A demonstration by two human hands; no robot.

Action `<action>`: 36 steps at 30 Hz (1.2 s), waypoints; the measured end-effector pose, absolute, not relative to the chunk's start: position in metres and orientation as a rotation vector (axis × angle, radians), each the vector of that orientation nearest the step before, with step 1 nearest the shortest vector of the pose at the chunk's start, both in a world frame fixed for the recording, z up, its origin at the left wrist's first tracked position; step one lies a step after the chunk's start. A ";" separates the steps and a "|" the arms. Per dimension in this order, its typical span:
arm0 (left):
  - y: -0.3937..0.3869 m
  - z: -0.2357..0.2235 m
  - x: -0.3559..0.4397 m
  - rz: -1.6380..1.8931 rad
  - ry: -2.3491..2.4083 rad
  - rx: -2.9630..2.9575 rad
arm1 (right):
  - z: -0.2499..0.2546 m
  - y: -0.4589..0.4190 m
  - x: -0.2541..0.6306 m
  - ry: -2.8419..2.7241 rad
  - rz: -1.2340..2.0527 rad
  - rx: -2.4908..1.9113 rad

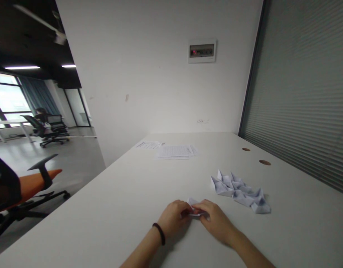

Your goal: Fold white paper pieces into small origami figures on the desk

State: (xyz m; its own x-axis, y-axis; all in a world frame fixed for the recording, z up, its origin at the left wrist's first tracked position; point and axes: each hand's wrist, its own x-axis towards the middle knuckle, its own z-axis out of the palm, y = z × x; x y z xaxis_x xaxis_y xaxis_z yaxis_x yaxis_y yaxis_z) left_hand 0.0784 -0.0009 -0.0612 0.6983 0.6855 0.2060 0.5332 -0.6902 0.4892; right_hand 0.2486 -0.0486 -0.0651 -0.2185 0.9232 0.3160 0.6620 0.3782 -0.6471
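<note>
White worktop (pixel 118 212), running back to a pale wall (pixel 132 67) with a small breaker box (pixel 202 51) set in it. Slatted blind (pixel 302 93) along the right side; two round holes (pixel 265 162) in the worktop near that edge. Printed sheets (pixel 175 152) lie flat towards the far end, some overlapping. Off to the left, beyond the edge, an office chair (pixel 30 184) with an orange seat; a seated person (pixel 41 115) far back near the windows. Closest neighbour to the work: a cluster of folded paper shapes (pixel 241 190), peaked and packed together, ahead and to the right of the right hand (pixel 216 219).

The folded paper piece (pixel 191 201) sits between the hands, low over the worktop. Left hand (pixel 175 217) (dark band (pixel 159 233) on its wrist) and right hand both pinch it, fingertips close together. Fingers hide much of it; exact shape cannot be told.
</note>
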 end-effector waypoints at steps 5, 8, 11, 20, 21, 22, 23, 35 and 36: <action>0.004 -0.065 0.078 0.511 1.124 2.423 | -0.074 -0.039 0.254 -1.790 0.578 -1.355; 0.006 -0.071 0.079 0.596 1.142 2.383 | -0.077 -0.036 0.253 -1.798 0.475 -1.340; 0.007 -0.076 0.079 0.667 1.077 2.397 | -0.076 -0.037 0.250 -1.907 0.356 -1.372; 0.003 -0.073 0.079 0.704 1.026 2.454 | -0.073 -0.042 0.246 -2.004 0.350 -1.471; 0.003 -0.073 0.079 0.721 1.023 2.427 | -0.073 -0.041 0.246 -1.996 0.339 -1.471; 0.003 -0.074 0.081 0.740 1.024 2.392 | -0.074 -0.040 0.245 -1.983 0.327 -1.465; 0.002 -0.074 0.082 0.765 1.025 2.353 | -0.075 -0.040 0.245 -1.964 0.321 -1.454; 0.006 -0.072 0.078 0.880 0.859 2.442 | -0.077 -0.038 0.250 -1.814 0.369 -1.462; 0.007 -0.072 0.078 0.816 0.865 2.470 | -0.076 -0.038 0.251 -1.836 0.365 -1.480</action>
State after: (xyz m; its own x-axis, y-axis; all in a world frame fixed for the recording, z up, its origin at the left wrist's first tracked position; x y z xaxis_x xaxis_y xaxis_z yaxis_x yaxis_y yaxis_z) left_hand 0.0779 0.0066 -0.0724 0.6383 0.6621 0.3926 0.4304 -0.7299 0.5311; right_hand 0.2512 -0.0385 -0.0765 -0.0633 0.9293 0.3638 0.7197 0.2951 -0.6284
